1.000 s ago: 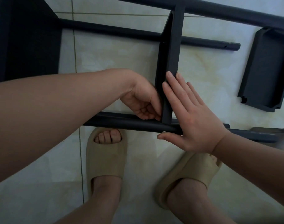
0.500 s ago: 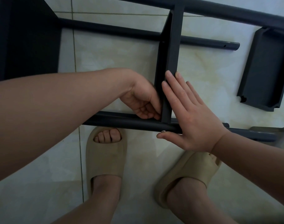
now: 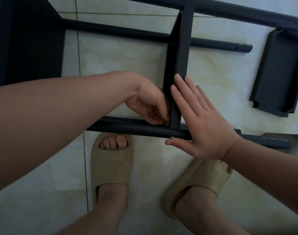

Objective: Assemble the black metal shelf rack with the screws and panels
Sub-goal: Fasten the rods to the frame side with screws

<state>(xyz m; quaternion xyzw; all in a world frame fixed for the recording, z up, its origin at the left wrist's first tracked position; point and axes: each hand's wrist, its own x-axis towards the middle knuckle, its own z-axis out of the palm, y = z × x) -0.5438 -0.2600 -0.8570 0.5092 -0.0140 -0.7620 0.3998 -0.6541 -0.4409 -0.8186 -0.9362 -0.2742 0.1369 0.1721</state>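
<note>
Centrally, the right hand (image 3: 204, 128) presses flat against the panel (image 3: 182, 53), thumb touching a screw (image 3: 172, 137). The left hand (image 3: 148, 106) curls at the panel's base; whether it holds anything cannot be told.

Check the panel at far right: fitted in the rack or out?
Out. The panel lies flat on the floor tiles, hollow side up, right of the short tube end.

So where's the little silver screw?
In the head view, the screw sits on the nearest black tube, right of centre, by the thumb of the right hand, below the upright panel.
</note>
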